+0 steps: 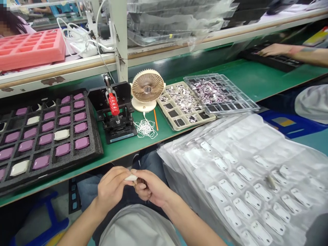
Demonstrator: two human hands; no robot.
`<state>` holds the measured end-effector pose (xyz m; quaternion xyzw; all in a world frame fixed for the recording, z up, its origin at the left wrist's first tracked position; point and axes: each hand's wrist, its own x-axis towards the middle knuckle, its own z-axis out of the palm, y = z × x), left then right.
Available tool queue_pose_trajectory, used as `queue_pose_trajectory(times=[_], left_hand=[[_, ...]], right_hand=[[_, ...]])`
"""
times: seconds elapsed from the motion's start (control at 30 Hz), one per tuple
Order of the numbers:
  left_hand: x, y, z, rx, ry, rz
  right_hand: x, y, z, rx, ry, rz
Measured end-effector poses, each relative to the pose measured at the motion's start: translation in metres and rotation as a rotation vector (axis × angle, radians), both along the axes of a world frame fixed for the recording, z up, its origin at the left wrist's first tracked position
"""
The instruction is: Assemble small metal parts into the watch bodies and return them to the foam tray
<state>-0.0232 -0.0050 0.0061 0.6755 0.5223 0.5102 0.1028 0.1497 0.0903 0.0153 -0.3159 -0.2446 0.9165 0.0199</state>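
At ten o'clock from the hands, a black foam tray (95,145) holds purple and white cases (63,149), their tiny markings unreadable. A red-handled clamp (113,104) stands at eleven. The left hand (112,186) pinches a white piece (131,177) at the dial's centre. The fan (147,89) at twelve bears a hub label too small to read. The right hand (151,188) grips the piece's other end. Plastic sheets (239,133) lie at three.

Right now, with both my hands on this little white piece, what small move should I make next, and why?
I'd probably bring the white piece forward over the green bench before shifting your grip. Your left hand and right hand hold it short of the bench's near edge, so if it slipped now, it would likely miss the bench.
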Motion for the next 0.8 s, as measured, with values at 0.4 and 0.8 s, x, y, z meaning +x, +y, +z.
queue_pose_trajectory(times=[0.4,0.8], left_hand=[[-0.028,0.089,-0.016,-0.158,0.116,0.287],[-0.027,0.094,-0.036,-0.085,0.073,0.327]], right_hand=[[-0.068,0.108,0.087,1.904,-0.013,-0.625],[-0.091,0.124,0.121,2.027,0.040,-0.818]])
